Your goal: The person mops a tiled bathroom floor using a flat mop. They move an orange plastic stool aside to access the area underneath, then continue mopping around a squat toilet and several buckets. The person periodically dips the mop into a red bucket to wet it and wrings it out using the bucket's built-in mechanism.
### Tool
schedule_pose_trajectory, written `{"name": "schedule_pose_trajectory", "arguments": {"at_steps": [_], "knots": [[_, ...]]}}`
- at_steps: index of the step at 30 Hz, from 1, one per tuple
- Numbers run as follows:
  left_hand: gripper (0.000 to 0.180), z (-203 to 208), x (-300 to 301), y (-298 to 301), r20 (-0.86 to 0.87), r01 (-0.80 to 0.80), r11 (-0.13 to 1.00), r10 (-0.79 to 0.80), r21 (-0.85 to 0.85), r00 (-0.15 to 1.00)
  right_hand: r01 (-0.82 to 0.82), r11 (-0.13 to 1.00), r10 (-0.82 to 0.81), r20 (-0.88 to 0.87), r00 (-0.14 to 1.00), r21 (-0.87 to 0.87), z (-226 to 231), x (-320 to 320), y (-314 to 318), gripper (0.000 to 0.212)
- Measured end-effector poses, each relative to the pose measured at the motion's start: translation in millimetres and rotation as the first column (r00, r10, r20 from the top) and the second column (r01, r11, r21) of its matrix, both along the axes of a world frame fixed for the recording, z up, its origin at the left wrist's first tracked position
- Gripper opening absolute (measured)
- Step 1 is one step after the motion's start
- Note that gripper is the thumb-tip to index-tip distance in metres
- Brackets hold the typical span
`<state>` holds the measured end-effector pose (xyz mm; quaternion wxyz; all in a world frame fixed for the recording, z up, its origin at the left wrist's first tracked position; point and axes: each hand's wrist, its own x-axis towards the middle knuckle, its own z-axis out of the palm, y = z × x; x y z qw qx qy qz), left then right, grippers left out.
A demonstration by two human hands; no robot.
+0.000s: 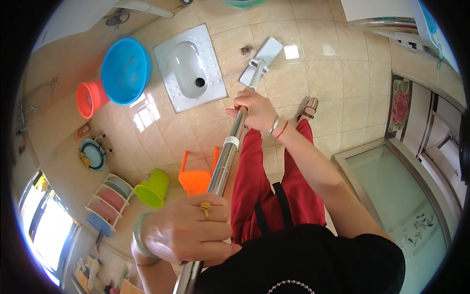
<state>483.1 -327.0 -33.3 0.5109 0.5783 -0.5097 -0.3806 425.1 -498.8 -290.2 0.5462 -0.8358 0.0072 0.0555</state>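
Observation:
A flat mop with a silver pole (224, 166) slants across the view, from the lower edge up to its white flat head (270, 51) on the tiled floor. My left hand (191, 228), with a yellow ring and a pale green bangle, is closed around the upper pole close to my body. Farther down the pole my right hand (257, 110) grips it, a silver bangle and a red string on its wrist. Just left of the mop head lies a small dark clump (246, 50). Beside it is a white squat toilet (192, 68) set into the floor.
Left of the toilet stand a blue basin (126, 71) and a red bucket (89, 99). An orange stool (196, 182), a lime-green bucket (152, 188) and a white rack (111, 202) are nearer on the left. A frosted glass door (396, 186) is at right.

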Motion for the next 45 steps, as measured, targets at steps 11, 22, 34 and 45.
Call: {"name": "schedule_pose_trajectory", "arguments": {"at_steps": [11,22,34,45], "knots": [[0.044,-9,-25,55,-0.355,-0.729,0.684,0.684,0.009,0.637,0.522,0.844,-0.52,-0.053,0.853,0.123,-31,-20,113,0.035],[0.045,-15,2,44,-0.201,-0.558,0.827,0.536,-0.07,0.82,0.652,0.742,-0.668,0.085,0.74,0.154,-41,33,97,0.035],[0.041,-10,11,93,-0.13,-0.273,0.942,0.251,-0.193,0.959,-0.128,0.988,0.132,0.044,0.99,-0.089,-7,42,67,0.034],[0.037,7,26,74,-0.08,-0.821,0.517,0.832,-0.243,0.548,0.414,0.91,-0.415,0.074,0.907,0.025,-1,106,140,0.04]]}}
